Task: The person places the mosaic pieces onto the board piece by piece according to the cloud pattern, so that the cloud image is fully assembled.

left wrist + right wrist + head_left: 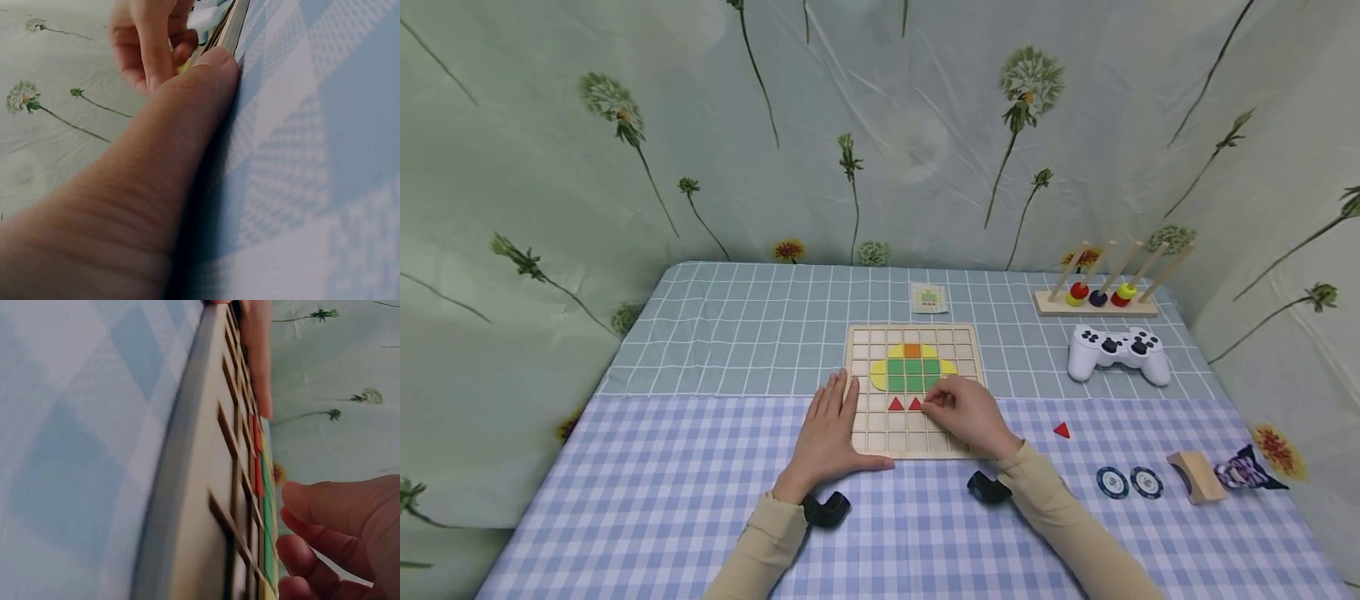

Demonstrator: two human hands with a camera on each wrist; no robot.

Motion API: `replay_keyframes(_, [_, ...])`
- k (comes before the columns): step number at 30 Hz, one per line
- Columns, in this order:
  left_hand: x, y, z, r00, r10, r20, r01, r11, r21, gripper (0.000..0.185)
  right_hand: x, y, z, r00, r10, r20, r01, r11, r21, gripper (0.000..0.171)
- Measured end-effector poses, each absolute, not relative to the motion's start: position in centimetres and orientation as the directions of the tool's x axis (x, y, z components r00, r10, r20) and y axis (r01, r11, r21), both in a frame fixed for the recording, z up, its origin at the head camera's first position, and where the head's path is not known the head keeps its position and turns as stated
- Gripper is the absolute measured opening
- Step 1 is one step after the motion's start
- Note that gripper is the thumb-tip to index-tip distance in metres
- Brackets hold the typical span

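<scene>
The left hand [829, 433] lies flat with straight fingers [842, 392] on the worktop [647, 492], its thumb along the near left corner of the wooden grid board [913, 390], holding nothing. The right hand [966, 414] has its fingers [934, 398] curled over the board's near right part, fingertips bunched just right of two red triangles [906, 404] seated in the grid; whether they pinch a piece is hidden, I cannot tell. Above the triangles sit green squares [913, 375], yellow side pieces and an orange square [912, 351]. Both wrist views are close and blurred, showing the board only edge-on. A loose red triangle [1061, 430] lies on the worktop to the right. The worktop carries a blue checked cloth near and a grey-blue gridded cloth far; a dandelion-print sheet hangs behind and at both sides
</scene>
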State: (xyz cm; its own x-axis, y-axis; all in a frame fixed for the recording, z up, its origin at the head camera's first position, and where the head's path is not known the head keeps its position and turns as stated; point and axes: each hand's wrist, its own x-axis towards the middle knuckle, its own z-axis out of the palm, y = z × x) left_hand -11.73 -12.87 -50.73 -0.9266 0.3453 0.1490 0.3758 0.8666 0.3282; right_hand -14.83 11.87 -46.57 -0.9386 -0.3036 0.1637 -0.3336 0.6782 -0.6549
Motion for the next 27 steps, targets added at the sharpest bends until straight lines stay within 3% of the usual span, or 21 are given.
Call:
replay_keyframes(12, [-11.8,-12.9,-50.8,-0.933,0.34,0.113,0.358,0.87,0.339,0.131,-13.5,18.7,-44.8,-0.977,-0.166,0.131,-0.211,0.787,-0.579,0.012])
replay_keyframes(19, [-11.8,-13.0,-50.9,-0.934,0.34,0.11,0.357,0.873,0.334,0.132,-13.0,22.4,-43.7,-0.998,-0.057,0.029,-0.064,0.847,-0.528,0.028])
replay_keyframes(27, [-11.9,-13.0,-50.9,-0.932,0.344,0.114,0.362,0.869,0.337,0.132,-12.3,25.6,-43.6,-0.99,-0.042,-0.134,0.032,0.862,-0.506,0.04])
